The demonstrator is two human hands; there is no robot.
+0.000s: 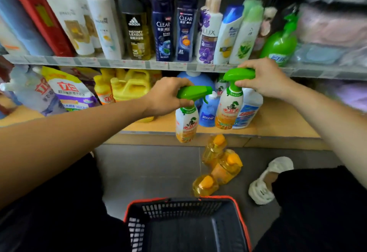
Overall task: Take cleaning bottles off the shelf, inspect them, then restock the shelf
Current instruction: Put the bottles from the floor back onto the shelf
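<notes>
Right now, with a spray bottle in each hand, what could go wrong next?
1. The left hand grips the left bottle, the right hand the right bottle, only by their green triggers; a squeeze might spray.
2. The left bottle hangs past the shelf edge, over the floor where yellow bottles sit; a slip could hit them.

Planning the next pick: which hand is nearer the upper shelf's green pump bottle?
Right. The right hand, gripping a spray bottle, sits just below the green pump bottle; the left hand, gripping another, is far to its lower left.
</notes>
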